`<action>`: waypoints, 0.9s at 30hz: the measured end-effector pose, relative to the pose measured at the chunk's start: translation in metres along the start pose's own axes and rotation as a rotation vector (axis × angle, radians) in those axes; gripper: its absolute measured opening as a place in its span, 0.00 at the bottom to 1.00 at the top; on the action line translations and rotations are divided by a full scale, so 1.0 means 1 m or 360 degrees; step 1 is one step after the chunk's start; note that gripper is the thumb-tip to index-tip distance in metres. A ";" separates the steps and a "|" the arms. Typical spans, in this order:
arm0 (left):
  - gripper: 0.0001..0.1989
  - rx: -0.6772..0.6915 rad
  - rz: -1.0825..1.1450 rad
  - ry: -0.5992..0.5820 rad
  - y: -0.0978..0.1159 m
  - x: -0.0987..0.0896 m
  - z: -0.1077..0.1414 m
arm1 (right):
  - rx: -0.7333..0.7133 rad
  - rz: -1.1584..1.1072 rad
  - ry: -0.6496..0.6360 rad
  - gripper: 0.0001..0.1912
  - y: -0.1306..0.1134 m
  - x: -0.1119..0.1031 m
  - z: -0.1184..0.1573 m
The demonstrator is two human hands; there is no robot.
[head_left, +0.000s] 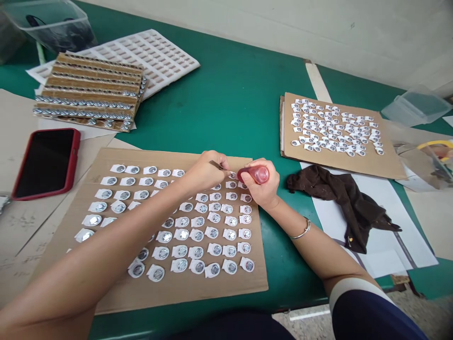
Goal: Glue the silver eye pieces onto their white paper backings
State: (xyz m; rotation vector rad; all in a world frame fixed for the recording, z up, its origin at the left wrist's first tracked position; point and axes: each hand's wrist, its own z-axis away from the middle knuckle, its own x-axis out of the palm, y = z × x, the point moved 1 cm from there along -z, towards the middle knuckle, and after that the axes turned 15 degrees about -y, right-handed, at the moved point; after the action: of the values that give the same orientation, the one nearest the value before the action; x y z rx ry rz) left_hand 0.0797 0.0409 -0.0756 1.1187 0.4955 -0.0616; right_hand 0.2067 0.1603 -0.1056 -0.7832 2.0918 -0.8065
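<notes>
A large cardboard sheet [219, 288] lies in front of me, with rows of small round metal discs on white tabs [181, 234] spread over it. Near its far edge my left hand [208, 171] is closed on thin metal tweezers [215, 165], whose tips are hard to make out. My right hand [266, 191] wraps round a red squeeze bottle [260, 174], tilted with its nozzle end toward the left hand. Beneath the two hands sits a tabbed disc [232, 175] in the far right corner of the sheet. My left forearm hides part of the rows.
A red-cased phone [47, 163] lies at left. Behind it are stacked corrugated cardboard strips with discs [95, 89], a white slotted sheet [152, 56] and a clear bin [67, 28]. At right are another cardboard with pieces [339, 163], a dark cloth [339, 198] and a clear container [415, 106].
</notes>
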 end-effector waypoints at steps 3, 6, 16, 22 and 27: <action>0.03 0.0007 -0.0003 0.0002 -0.003 0.001 0.001 | 0.0059 -0.0060 0.0178 0.13 0.001 -0.005 -0.001; 0.04 0.0101 0.0014 0.0071 -0.002 0.005 0.011 | 0.0232 -0.0123 0.0349 0.13 0.006 -0.013 -0.001; 0.05 0.0119 0.0043 0.0122 0.005 0.018 0.044 | 0.0368 -0.0193 0.0429 0.15 0.009 -0.021 -0.004; 0.06 -0.0014 0.0009 0.0150 0.004 0.006 0.019 | 0.0361 -0.0242 0.0501 0.16 0.008 -0.024 -0.007; 0.06 -0.0029 -0.0080 0.0070 0.003 0.006 0.009 | 0.0355 -0.0157 0.0578 0.19 0.009 -0.033 -0.011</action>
State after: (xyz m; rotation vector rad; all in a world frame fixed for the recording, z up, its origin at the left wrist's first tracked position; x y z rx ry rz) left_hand 0.0893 0.0356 -0.0729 1.0914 0.5629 -0.0763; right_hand 0.2130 0.1932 -0.0927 -0.6593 2.2346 -1.2920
